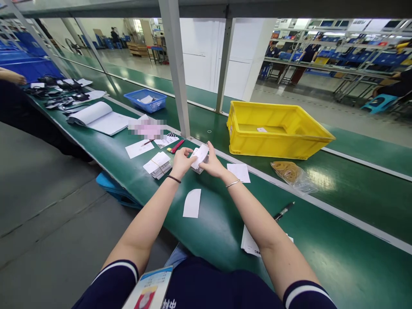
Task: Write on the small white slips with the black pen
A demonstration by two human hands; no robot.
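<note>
Both my hands hold a small stack of white paper cards (200,155) just above the green table (212,223). My left hand (180,162) grips the stack's left side and my right hand (213,163) grips its right side. A banded bundle of similar cards (158,165) lies just left of my left hand. One loose white card (192,203) lies on the table below my hands, another (239,172) to the right of my right wrist.
A yellow crate (277,131) stands at the right, with a bag of rubber bands (291,174) in front of it. A pen (283,210) and a paper stack (251,244) lie near my right arm. A blue basket (145,100), an open book (99,117) and another person's arm (11,78) are at the left.
</note>
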